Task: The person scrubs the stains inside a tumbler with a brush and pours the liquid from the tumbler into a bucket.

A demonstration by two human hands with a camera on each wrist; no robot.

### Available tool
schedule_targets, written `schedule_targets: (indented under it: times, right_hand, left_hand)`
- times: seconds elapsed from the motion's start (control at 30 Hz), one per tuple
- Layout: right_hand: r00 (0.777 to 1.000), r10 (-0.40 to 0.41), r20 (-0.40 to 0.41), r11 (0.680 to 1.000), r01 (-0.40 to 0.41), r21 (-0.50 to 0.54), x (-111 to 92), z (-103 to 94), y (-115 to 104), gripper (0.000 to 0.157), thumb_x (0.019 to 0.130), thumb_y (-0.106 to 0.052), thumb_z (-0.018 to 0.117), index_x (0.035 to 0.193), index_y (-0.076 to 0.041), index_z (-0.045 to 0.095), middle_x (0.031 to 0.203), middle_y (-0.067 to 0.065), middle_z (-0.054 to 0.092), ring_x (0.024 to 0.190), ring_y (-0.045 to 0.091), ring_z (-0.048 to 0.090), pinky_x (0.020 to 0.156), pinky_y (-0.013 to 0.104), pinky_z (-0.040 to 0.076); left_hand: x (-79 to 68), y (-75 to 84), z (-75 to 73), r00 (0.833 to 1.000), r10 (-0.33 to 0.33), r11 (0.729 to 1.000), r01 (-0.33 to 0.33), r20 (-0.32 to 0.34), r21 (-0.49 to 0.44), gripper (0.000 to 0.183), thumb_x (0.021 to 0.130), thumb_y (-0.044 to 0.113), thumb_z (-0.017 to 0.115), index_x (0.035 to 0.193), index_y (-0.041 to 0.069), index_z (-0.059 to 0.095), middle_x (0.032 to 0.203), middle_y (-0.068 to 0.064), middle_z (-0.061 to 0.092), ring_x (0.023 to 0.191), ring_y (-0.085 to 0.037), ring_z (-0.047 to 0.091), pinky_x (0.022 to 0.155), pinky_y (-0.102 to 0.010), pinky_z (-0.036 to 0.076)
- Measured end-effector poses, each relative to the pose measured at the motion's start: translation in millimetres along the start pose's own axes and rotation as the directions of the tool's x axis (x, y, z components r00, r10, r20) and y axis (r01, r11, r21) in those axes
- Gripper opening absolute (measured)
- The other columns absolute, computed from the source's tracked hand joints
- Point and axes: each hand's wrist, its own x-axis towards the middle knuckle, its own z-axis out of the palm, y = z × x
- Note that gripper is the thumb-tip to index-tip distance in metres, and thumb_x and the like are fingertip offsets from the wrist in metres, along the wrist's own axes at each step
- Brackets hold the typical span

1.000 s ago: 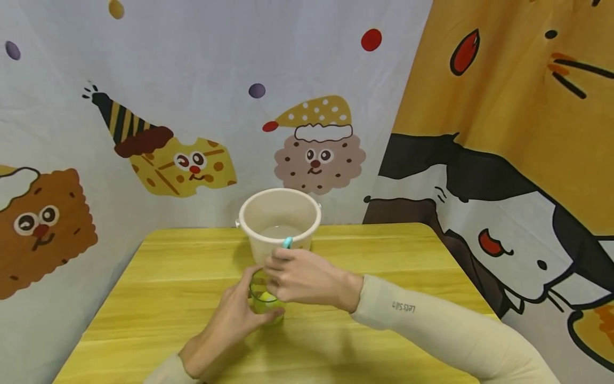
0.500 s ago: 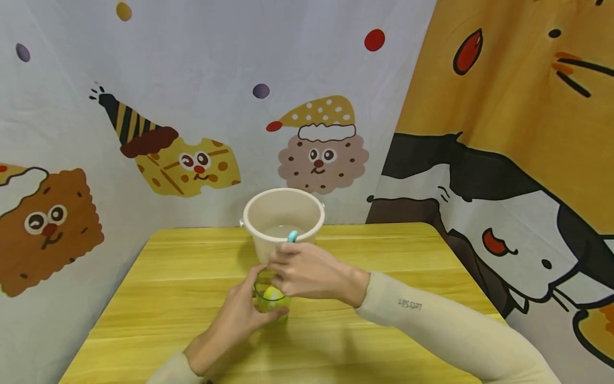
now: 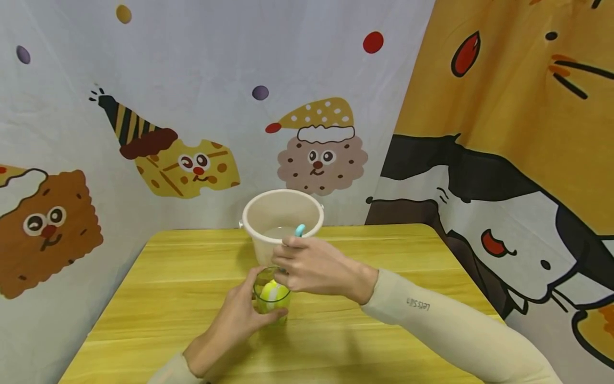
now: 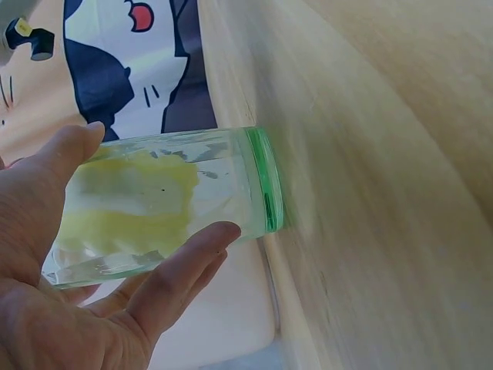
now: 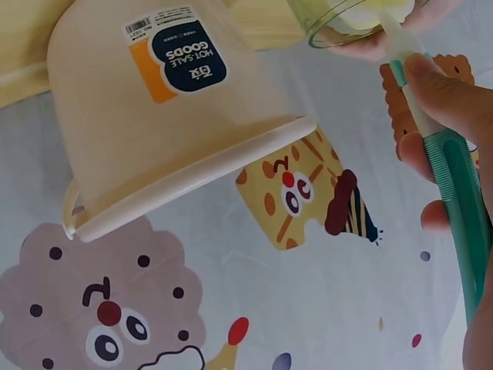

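My left hand (image 3: 235,309) grips a clear, green-tinted glass (image 4: 219,177), with the thumb on one side and the fingers on the other. The glass stands upright on the table, its thick green base (image 4: 266,179) on the wood. A cup brush's yellow-and-white sponge head (image 3: 274,292) is inside it, near the mouth. My right hand (image 3: 318,266) holds the brush by its teal-and-white handle (image 5: 456,196), above the rim. The handle's light-blue end (image 3: 299,230) sticks up past the fist. In the head view, my right fingers hide the handle's lower part.
Just behind the hands, a cream bucket (image 3: 261,248) with a label (image 5: 185,58) stands near the far edge of the yellow wood-grain table (image 3: 384,309). Cartoon-printed curtains (image 3: 201,64) hang behind and to the right.
My right hand has moved up and slightly right, and the sponge head sits higher in the glass, more of it showing. The left hand keeps its grip with little movement.
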Motion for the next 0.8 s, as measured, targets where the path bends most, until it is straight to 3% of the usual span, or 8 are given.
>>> schedule_targets:
  times: [0.17, 0.43, 0.8]
  right_hand:
    - [0.999, 0.019, -0.032, 1.000, -0.019, 0.000, -0.7, 0.8, 0.0, 0.017, 0.102, -0.035, 0.086, 0.088, -0.031, 0.076, 0.098, -0.012, 0.077, 0.097, 0.014, 0.060, 0.105, 0.036, 0.040]
    - [0.997, 0.025, -0.075, 1.000, -0.024, 0.018, -0.6, 1.7, 0.8, 0.016, 0.102, -0.031, 0.086, 0.089, -0.030, 0.077, 0.100, -0.011, 0.078, 0.097, 0.014, 0.060, 0.106, 0.035, 0.039]
    - [0.993, 0.013, -0.113, 1.000, -0.013, -0.002, 1.8, 0.3, 5.2, 0.010, 0.103, -0.029, 0.085, 0.094, -0.029, 0.080, 0.100, -0.014, 0.080, 0.097, 0.012, 0.060, 0.104, 0.035, 0.039]
  left_hand:
    - [-0.1, 0.5, -0.5, 1.000, 0.002, 1.000, -0.002, 0.007, -0.001, 0.107, 0.081, 0.042, 0.110, 0.166, 0.019, 0.051, 0.134, -0.010, 0.085, 0.114, -0.026, 0.085, 0.089, -0.033, 0.072]
    - [-0.1, -0.3, 0.2, 1.000, 0.000, 1.000, 0.000, 0.022, -0.020, 0.105, 0.082, 0.043, 0.110, 0.166, 0.025, 0.050, 0.128, -0.006, 0.085, 0.107, -0.017, 0.083, 0.085, -0.022, 0.066]
    - [-0.2, -1.3, -0.7, 1.000, 0.001, 1.000, -0.001, 0.018, -0.027, 0.102, 0.083, 0.043, 0.109, 0.165, 0.028, 0.050, 0.130, -0.005, 0.084, 0.112, -0.020, 0.084, 0.088, -0.027, 0.068]
